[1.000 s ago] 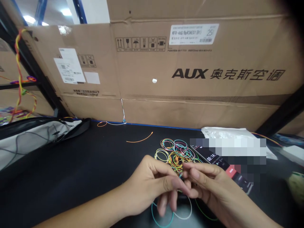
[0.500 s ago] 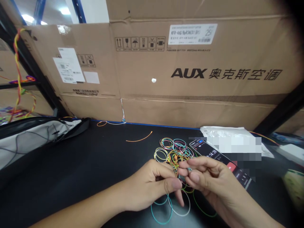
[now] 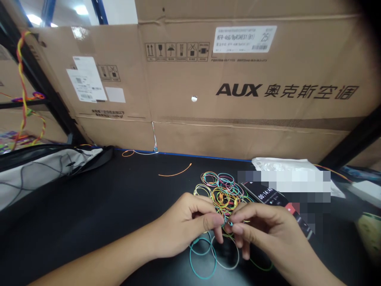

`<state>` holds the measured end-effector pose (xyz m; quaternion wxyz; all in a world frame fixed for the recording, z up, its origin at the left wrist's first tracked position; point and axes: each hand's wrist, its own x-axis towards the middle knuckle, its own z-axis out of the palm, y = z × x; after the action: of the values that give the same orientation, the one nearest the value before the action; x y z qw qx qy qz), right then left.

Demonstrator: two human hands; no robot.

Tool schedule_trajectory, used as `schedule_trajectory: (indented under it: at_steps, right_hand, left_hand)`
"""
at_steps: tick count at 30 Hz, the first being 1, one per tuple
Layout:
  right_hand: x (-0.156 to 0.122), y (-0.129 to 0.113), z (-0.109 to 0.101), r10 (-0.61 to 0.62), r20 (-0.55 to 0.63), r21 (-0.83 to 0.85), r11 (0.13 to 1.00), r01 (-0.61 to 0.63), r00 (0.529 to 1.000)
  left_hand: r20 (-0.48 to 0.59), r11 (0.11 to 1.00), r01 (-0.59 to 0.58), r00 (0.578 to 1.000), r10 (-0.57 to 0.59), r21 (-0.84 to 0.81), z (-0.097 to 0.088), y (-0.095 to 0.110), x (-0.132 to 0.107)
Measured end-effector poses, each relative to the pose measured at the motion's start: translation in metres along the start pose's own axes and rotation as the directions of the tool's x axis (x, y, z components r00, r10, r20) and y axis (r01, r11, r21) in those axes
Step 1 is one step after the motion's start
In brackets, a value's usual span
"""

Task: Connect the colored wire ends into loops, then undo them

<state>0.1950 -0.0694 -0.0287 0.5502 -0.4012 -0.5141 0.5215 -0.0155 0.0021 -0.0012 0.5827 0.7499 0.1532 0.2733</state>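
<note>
1. Held: short teal rubber band (image 3: 227,223), one piece, pinched between the two hands just in front of the pile. Too small to tell if it is knotted.
2. Hands: two, both narrow, neither spread. Left hand (image 3: 186,226) has its fingers curled, with thumb and index closed in on the band from the left. Right hand (image 3: 263,232) has thumb and index closed in on it from the right. The fingertips of the two hands nearly meet at the band.
3. Pile of rubber bands (image 3: 223,196): one tangled heap just beyond the hands, in yellow, orange, pink, teal and green. Well over a dozen; exact count not possible because of overlap.
4. Under the hands, on the table: 2 teal loops (image 3: 203,260), 1 white loop (image 3: 228,258), 1 green loop (image 3: 260,265). Cannot tell if any of them joins the pinched band.
5. Apart from the pile on the black table (image 3: 89,198): 1 orange strand (image 3: 175,171), then 1 orange loop (image 3: 127,153) and 1 white strand (image 3: 144,153) at the back edge.
6. Right of the pile: 1 phone (image 3: 268,196), timer at 00:14:40, partly pixelated. Behind it, 1 white plastic bag (image 3: 282,163).
7. Left side: 1 gray bag (image 3: 50,169) on the table and 1 braided rubber-band chain (image 3: 22,91) hanging beside a black shelf upright (image 3: 38,75). At the back, a cardboard box (image 3: 238,95) printed AUX.
</note>
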Motion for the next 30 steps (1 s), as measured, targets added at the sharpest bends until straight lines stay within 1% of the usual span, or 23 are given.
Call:
schedule_trajectory:
  at_steps: [3, 6, 10, 13, 16, 21, 23, 26, 28, 30]
  right_hand:
    - [-0.002, 0.003, -0.001, -0.01, 0.003, -0.019, 1.0, 0.01, 1.0]
    - [-0.003, -0.001, 0.0, -0.049, 0.013, -0.056, 0.997, 0.05, 0.999]
    - [-0.001, -0.013, 0.003, -0.138, 0.027, -0.156, 0.978, 0.14, 0.99]
    - [0.0, -0.018, 0.005, -0.204, 0.072, -0.253, 0.943, 0.216, 0.976]
    - [-0.001, -0.017, 0.005, -0.204, 0.107, -0.326, 0.917, 0.228, 0.973]
    - [-0.003, -0.015, 0.003, -0.208, 0.105, -0.365, 0.901, 0.232, 0.972]
    - [-0.003, -0.017, 0.003, -0.226, 0.123, -0.4, 0.88, 0.256, 0.966]
    - [-0.003, -0.02, 0.003, -0.267, 0.168, -0.446, 0.838, 0.315, 0.949]
    - [-0.003, -0.02, 0.003, -0.305, 0.2, -0.472, 0.803, 0.364, 0.931]
    - [-0.003, -0.018, 0.003, -0.332, 0.269, -0.511, 0.747, 0.426, 0.904]
  left_hand:
    - [0.009, 1.0, 0.003, 1.0, -0.003, -0.008, 0.001, 0.0, 0.0]
    - [0.031, 1.0, 0.007, 0.999, -0.007, -0.011, 0.0, 0.001, 0.0]
    - [0.063, 0.999, 0.023, 0.998, -0.025, 0.041, 0.0, 0.003, 0.0]
    - [0.062, 0.997, 0.038, 0.997, -0.043, 0.073, 0.0, 0.003, -0.002]
    - [0.065, 0.997, 0.046, 0.997, -0.05, 0.065, 0.0, 0.002, -0.002]
    - [0.057, 0.995, 0.062, 0.996, -0.066, 0.078, 0.0, 0.0, -0.002]
    - [0.055, 0.994, 0.072, 0.996, -0.076, 0.077, 0.0, -0.001, -0.002]
    - [0.079, 0.994, 0.075, 0.994, -0.081, 0.075, 0.0, -0.001, -0.002]
    - [0.103, 0.994, 0.079, 0.991, -0.086, 0.077, -0.001, -0.001, -0.002]
    - [0.123, 0.992, 0.082, 0.988, -0.093, 0.094, -0.002, -0.001, -0.001]
